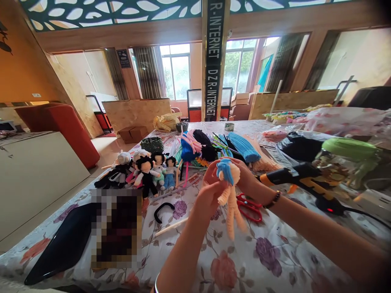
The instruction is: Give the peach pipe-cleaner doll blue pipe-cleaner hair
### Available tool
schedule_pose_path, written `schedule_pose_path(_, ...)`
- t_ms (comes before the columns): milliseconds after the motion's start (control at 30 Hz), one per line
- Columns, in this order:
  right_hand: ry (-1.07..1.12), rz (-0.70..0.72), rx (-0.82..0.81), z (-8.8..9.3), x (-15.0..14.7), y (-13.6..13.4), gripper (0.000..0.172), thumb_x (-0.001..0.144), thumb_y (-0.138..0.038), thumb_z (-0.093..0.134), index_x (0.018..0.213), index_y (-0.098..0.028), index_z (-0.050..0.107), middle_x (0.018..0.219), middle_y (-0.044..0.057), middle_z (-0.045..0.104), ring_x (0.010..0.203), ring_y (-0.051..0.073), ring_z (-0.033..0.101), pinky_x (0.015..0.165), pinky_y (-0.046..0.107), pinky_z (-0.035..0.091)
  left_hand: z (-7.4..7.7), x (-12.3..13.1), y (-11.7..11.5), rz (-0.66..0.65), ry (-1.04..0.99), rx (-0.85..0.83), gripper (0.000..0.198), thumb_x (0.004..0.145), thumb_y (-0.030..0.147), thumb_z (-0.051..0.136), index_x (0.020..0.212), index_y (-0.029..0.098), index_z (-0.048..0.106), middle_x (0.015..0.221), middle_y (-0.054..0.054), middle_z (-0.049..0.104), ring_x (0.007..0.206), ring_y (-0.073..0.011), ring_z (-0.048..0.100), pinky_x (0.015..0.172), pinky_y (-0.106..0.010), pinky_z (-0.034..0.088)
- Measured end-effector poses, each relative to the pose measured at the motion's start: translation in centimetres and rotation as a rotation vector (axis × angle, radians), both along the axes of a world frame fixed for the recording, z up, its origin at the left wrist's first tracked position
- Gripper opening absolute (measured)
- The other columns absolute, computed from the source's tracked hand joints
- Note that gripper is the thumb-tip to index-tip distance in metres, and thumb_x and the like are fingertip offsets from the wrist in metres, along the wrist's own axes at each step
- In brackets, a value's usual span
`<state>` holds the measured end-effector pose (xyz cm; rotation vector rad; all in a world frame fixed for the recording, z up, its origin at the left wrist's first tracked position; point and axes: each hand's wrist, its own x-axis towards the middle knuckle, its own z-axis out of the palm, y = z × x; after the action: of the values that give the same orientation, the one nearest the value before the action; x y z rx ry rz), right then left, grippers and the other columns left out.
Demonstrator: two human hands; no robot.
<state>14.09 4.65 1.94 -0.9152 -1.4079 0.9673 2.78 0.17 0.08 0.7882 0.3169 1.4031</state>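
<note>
Between my two hands, above the table, is a doll (232, 195) made of peach pipe cleaners, with blue hair on its head and its legs hanging down. My left hand (211, 185) has its fingers closed on the doll's head and upper body from the left. On the other side my right hand (246, 175) holds the head, its fingers partly hidden behind it. Red-handled scissors (251, 208) lie on the cloth just beyond the doll. A black curved pipe cleaner (159, 211) and a pale stick (171, 226) rest left of my left forearm.
Finished dolls (146, 173) sit in a group at left. Bundles of blue pipe cleaners (244, 145) and other colours lie behind my hands. A glue gun (301, 175) with a lit red light and cord is at right. A black tray (65, 240) lies front left beside a blurred-out object.
</note>
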Motion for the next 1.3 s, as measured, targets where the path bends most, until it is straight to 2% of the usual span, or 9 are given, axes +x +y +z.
schedule_pose_path(67, 0.059, 0.031, -0.058, 0.3, 1.1, -0.1, 0.031, 0.081, -0.046, 0.061, 0.077, -0.015, 0.061, 0.062, -0.003, 0.055, 0.050, 0.010, 0.052, 0.046, 0.023, 0.043, -0.1, 0.0, 0.0, -0.001, 0.007, 0.013, 0.062, 0.050, 0.020, 0.083, 0.108, 0.030, 0.063, 0.087, 0.001, 0.066, 0.077, -0.0138, 0.061, 0.073, -0.024, 0.048)
schedule_pose_path(200, 0.152, 0.028, -0.082, 0.9, 3.5, -1.9, 0.027, 0.072, -0.045, 0.068, 0.071, -0.020, 0.060, 0.055, -0.005, 0.049, 0.047, 0.008, 0.045, 0.045, 0.021, 0.038, 0.0, 0.1, 0.2, 0.006, 0.055, -0.007, 0.059, 0.050, 0.018, 0.083, 0.105, 0.030, 0.063, 0.082, 0.003, 0.065, 0.068, -0.0111, 0.059, 0.065, -0.022, 0.047)
schedule_pose_path(333, 0.164, 0.021, -0.047, 1.1, 4.4, -4.3, 0.023, 0.072, -0.043, 0.071, 0.072, -0.022, 0.062, 0.059, -0.004, 0.052, 0.051, 0.008, 0.047, 0.048, 0.021, 0.040, 0.2, 0.3, 0.2, 0.003, 0.079, 0.040, 0.050, 0.053, 0.012, 0.082, 0.097, 0.029, 0.066, 0.090, 0.003, 0.064, 0.077, -0.0110, 0.060, 0.067, -0.020, 0.046)
schedule_pose_path(433, 0.119, -0.005, 0.052, 1.1, 4.2, -5.7, 0.017, 0.074, -0.038, 0.070, 0.072, -0.023, 0.064, 0.068, -0.003, 0.055, 0.058, 0.009, 0.049, 0.055, 0.022, 0.044, 0.2, 0.5, 0.2, 0.002, 0.100, 0.084, 0.048, 0.054, 0.010, 0.081, 0.096, 0.028, 0.067, 0.096, 0.003, 0.063, 0.080, -0.0099, 0.058, 0.070, -0.019, 0.045)
schedule_pose_path(533, 0.065, -0.007, 0.187, 1.1, 3.8, -6.3, 0.013, 0.076, -0.033, 0.069, 0.070, -0.023, 0.064, 0.085, -0.001, 0.057, 0.069, 0.010, 0.053, 0.061, 0.022, 0.047, 0.2, 0.7, 0.1, 0.016, 0.128, 0.116, 0.046, 0.055, 0.010, 0.081, 0.095, 0.028, 0.067, 0.093, 0.003, 0.061, 0.079, -0.0096, 0.057, 0.068, -0.019, 0.045)
schedule_pose_path(633, -0.012, 0.013, 0.253, 1.0, 3.7, -6.6, 0.010, 0.079, -0.030, 0.067, 0.072, -0.023, 0.064, 0.093, 0.001, 0.056, 0.078, 0.012, 0.054, 0.064, 0.021, 0.047, 0.4, 0.8, 0.1, 0.041, 0.145, 0.126, 0.044, 0.054, 0.010, 0.081, 0.092, 0.027, 0.067, 0.091, 0.003, 0.060, 0.079, -0.0098, 0.056, 0.068, -0.019, 0.044)
schedule_pose_path(767, -0.079, 0.019, 0.240, 0.9, 4.0, -6.4, 0.013, 0.078, -0.031, 0.069, 0.069, -0.023, 0.064, 0.092, 0.002, 0.055, 0.085, 0.014, 0.055, 0.064, 0.022, 0.048, 0.5, 0.9, 0.0, 0.113, 0.194, 0.108, 0.044, 0.053, 0.010, 0.082, 0.091, 0.025, 0.065, 0.093, 0.003, 0.061, 0.081, -0.0107, 0.056, 0.071, -0.021, 0.043)
schedule_pose_path(933, -0.098, 0.039, 0.175, 1.2, 4.5, -5.9, 0.020, 0.076, -0.036, 0.070, 0.065, -0.020, 0.063, 0.090, 0.004, 0.054, 0.083, 0.015, 0.055, 0.062, 0.023, 0.049, 0.4, 1.1, 0.1, 0.167, 0.247, 0.106, 0.045, 0.052, 0.010, 0.081, 0.092, 0.024, 0.066, 0.094, 0.002, 0.065, 0.084, -0.0135, 0.057, 0.070, -0.022, 0.044)
schedule_pose_path(1300, -0.136, 0.023, 0.130, 1.5, 5.2, -5.5, 0.024, 0.076, -0.039, 0.069, 0.066, -0.019, 0.063, 0.091, 0.006, 0.053, 0.081, 0.016, 0.055, 0.059, 0.023, 0.049, 0.5, 1.3, -0.1, 0.236, 0.374, 0.086, 0.048, 0.053, 0.015, 0.082, 0.099, 0.023, 0.073, 0.080, -0.002, 0.068, 0.077, -0.0154, 0.058, 0.064, -0.024, 0.044)
